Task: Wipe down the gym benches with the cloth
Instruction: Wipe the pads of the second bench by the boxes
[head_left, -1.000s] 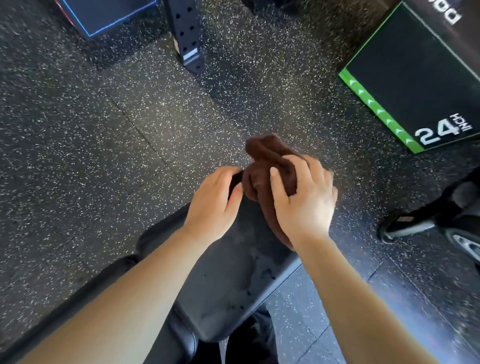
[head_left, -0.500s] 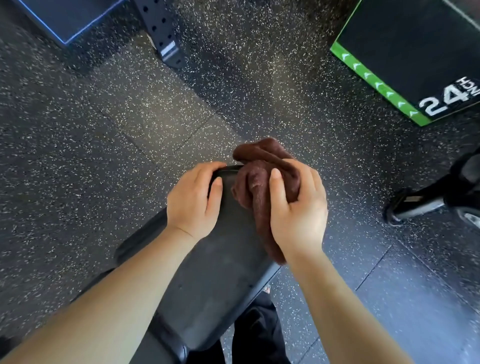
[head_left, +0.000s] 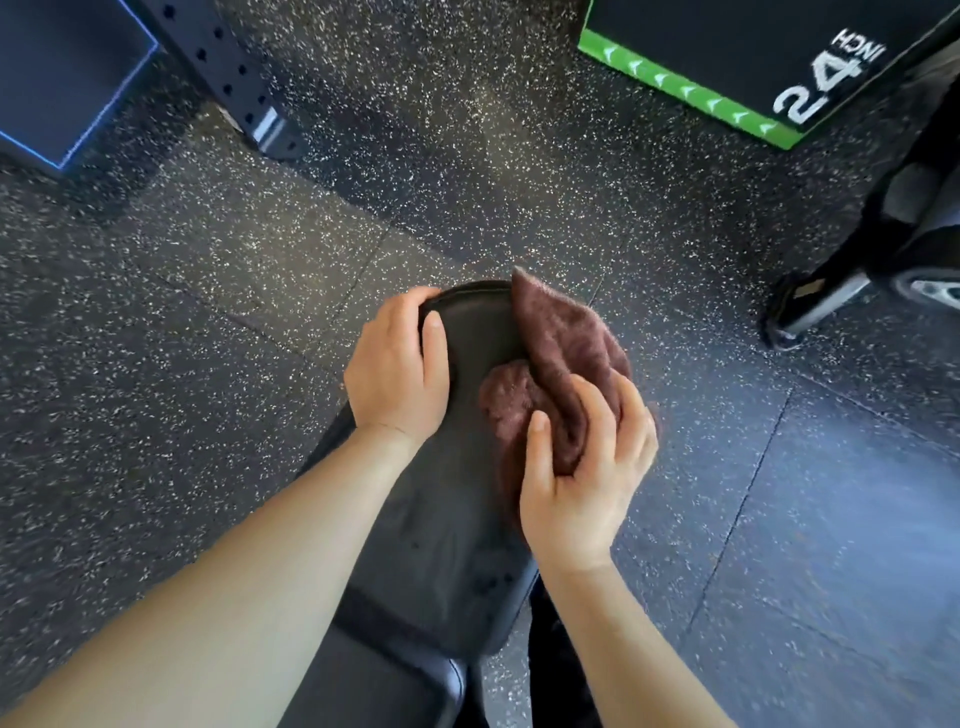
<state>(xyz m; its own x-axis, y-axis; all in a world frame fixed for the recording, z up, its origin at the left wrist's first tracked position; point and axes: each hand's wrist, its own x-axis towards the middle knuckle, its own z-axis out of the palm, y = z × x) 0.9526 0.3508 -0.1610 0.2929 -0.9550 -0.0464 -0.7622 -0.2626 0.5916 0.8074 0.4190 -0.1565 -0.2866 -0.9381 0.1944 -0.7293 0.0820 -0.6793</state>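
The black bench (head_left: 452, 525) runs lengthwise straight away from the person. Its near stretch lies bare between the two forearms, with a few dark specks on it close to the near right corner.

Farther along, the right hand (head_left: 582, 483) has its fingers curled into the brown cloth (head_left: 563, 348) and its thumb laid against it, bunching the cloth on the right half of the pad. Part of the cloth hangs off the right edge, and a corner points up past the far end.

Just across the pad, the left hand (head_left: 395, 374) grips the far left corner, fingers wrapped over the rim and thumb lying on top, which seems to steady the bench.

So the cloth-holding hand is the one placed to wipe. The uncovered surface lies to its left and back toward the person along the pad's long axis, so a pull down its length looks the likely stroke.

Beyond the bench is speckled rubber floor (head_left: 519, 171), then a green-edged box (head_left: 691, 93) far right.
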